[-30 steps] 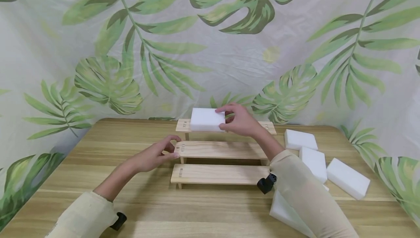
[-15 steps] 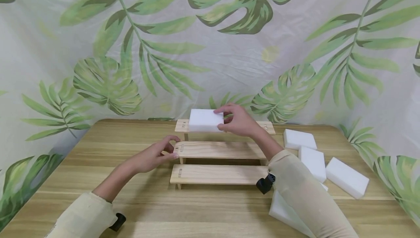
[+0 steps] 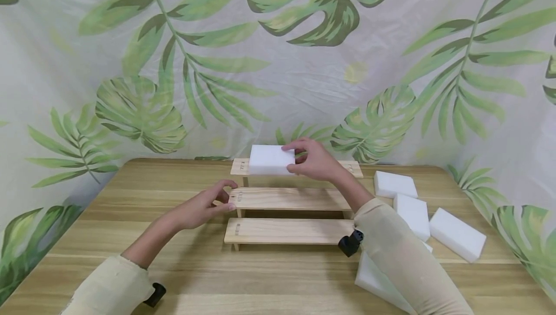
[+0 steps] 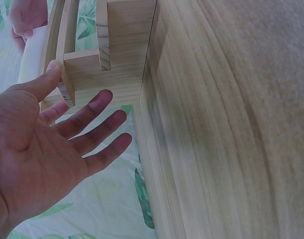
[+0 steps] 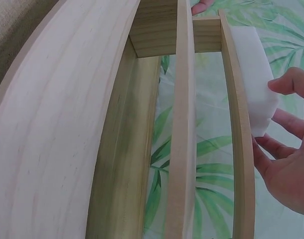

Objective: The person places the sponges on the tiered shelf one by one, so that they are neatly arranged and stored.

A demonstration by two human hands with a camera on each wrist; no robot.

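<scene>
A three-tier wooden step rack [image 3: 291, 198] stands on the table. A white foam block [image 3: 270, 159] lies flat on its top tier, toward the left. My right hand [image 3: 316, 161] holds this block's right end between thumb and fingers; in the right wrist view the block [image 5: 252, 67] rests against the top board. At the middle tier's left end, my left hand [image 3: 201, 208] pinches the board with thumb and index finger. Its other fingers are spread and relaxed in the left wrist view, touching nothing there.
Several more white foam blocks lie on the table at the right, among them one block [image 3: 458, 234] set apart and another [image 3: 395, 184] farther back. My right forearm partly covers the nearest block [image 3: 378, 281]. A leaf-printed curtain [image 3: 304, 88] hangs behind the wood-grain table [image 3: 243, 279].
The whole head view has shifted slightly. Both hands keep their places on the rack and the foam block, with no visible movement between them.
</scene>
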